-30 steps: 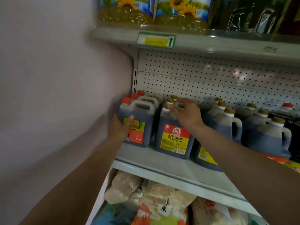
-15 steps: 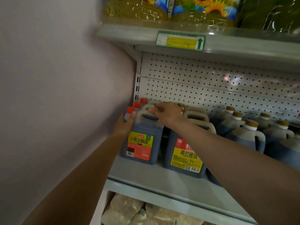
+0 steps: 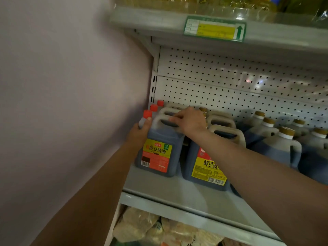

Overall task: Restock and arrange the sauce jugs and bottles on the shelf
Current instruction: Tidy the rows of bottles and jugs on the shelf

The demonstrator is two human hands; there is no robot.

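A dark soy sauce jug (image 3: 159, 155) with a red cap and a red-and-yellow label stands at the left end of the grey shelf (image 3: 170, 194), first in a row of red-capped jugs. My left hand (image 3: 139, 134) grips its left side, thumb up by the cap. My right hand (image 3: 190, 121) curls over its white top handle. To its right stands a yellow-label jug (image 3: 205, 169), partly hidden by my right forearm, with like jugs behind it. Gold-capped jugs (image 3: 282, 144) fill the shelf further right.
A plain wall (image 3: 71, 86) closes the shelf's left side. The upper shelf carries yellow oil bottles (image 3: 221, 4) and a green-yellow price tag (image 3: 214, 29). Pegboard (image 3: 230, 82) backs the jugs. Bagged goods (image 3: 142, 226) lie on the lower shelf.
My right hand left the top of the yellow-label jug and went left onto the red-capped jug's handle. My left hand slid up that jug's side. The view drew closer.
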